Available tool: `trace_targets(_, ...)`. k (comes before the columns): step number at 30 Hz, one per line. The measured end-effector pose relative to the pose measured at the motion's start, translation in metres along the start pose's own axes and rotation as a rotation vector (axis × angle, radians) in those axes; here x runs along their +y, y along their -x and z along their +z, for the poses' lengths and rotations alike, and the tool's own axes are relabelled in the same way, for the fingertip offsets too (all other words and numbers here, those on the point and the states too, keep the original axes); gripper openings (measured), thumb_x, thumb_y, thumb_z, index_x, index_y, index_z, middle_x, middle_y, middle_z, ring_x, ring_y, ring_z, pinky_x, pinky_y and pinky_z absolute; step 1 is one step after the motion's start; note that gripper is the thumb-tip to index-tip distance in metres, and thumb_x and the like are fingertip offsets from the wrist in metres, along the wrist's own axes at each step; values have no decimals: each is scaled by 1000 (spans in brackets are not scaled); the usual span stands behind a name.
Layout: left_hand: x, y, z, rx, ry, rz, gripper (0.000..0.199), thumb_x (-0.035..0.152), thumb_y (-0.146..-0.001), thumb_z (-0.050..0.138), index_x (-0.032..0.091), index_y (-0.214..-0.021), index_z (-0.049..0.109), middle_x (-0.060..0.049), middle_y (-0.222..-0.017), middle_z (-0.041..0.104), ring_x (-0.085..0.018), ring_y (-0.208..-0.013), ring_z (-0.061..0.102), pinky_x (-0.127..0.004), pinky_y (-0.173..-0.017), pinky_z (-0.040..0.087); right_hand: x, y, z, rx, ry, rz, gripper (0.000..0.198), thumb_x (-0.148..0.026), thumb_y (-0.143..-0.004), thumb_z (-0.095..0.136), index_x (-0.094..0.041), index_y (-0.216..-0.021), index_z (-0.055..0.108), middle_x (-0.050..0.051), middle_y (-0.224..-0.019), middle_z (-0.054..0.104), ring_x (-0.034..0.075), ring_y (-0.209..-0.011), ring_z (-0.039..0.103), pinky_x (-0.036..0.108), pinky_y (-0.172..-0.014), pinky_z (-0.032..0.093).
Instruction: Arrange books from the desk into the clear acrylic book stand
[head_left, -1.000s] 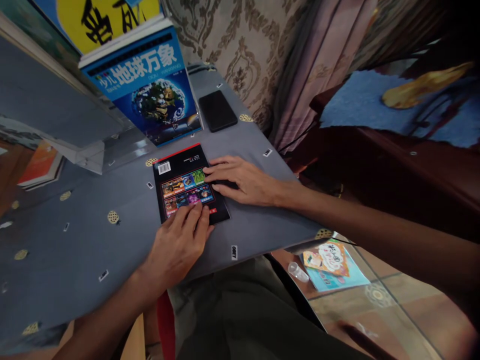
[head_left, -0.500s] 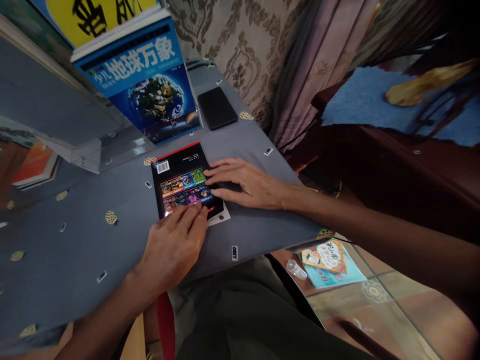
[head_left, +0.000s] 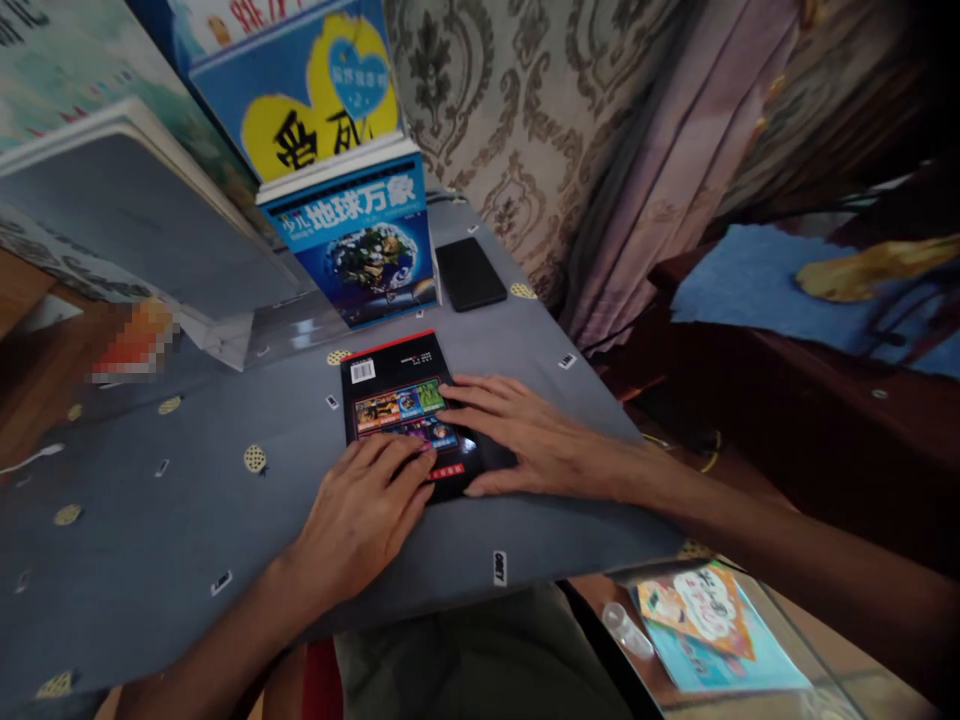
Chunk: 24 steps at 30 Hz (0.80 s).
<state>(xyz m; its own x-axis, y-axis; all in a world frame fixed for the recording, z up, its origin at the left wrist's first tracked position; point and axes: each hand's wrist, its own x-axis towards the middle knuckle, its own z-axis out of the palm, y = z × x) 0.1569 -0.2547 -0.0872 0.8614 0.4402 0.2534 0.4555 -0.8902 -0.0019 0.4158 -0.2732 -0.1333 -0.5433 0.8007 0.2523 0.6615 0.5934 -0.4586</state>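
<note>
A small black book lies face down on the grey tablecloth, its back cover showing a barcode, a red top edge and rows of colourful pictures. My left hand rests on its lower left part, fingers stretched out over the pictures. From the right, my right hand lies with its fingertips on the cover's right side. Its thumb points toward the lower right corner of the book. Both hands are open and hide parts of the cover.
A blue book with a globe stands upright behind, before a yellow-and-blue book. A black phone lies beside them. Below the table's right edge are a clear cup and colourful booklets. A patterned curtain hangs behind.
The view has tilted up, so everything sits lower and further right. My right thumb has moved down away from the fingers. The white sheet under the book's lower edge no longer shows.
</note>
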Motion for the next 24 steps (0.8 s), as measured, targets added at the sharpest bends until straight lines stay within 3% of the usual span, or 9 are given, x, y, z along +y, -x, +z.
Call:
trace_targets(5,-46,-4,9,-41,-14,-109,33,29,-103,44,19,-132,57,-12,-133,63,-29,-119,60,-49,-94,55,-1,-17,-10,-97,65,7,86,-72,-86,59,-19,-152,44,17,-163,34,36,-152,24,60,-120,28)
trace_targets(12,-100,-23,29,31,-7,-241,36,33,-102,45,18,-133,58,-14,-132,62,-30,-121,58,-51,-99,52,6,-72,-5,-35,298,145,65,-56,-101,43,-11,-149,48,19,-157,43,38,-147,35,59,-116,34)
trace_targets(19,-111,-24,44,144,85,-261,36,31,-103,44,20,-134,58,-14,-136,58,-29,-126,54,-54,-104,49,14,-86,10,25,375,192,62,-49,-101,44,-8,-148,47,18,-157,44,37,-146,38,56,-117,35)
trace_targets(24,-112,-16,43,134,105,-244,36,33,-103,45,21,-134,58,-14,-142,55,-30,-135,49,-54,-109,45,0,-78,13,40,387,191,60,-46,-101,47,-5,-145,51,21,-153,47,40,-142,42,57,-113,39)
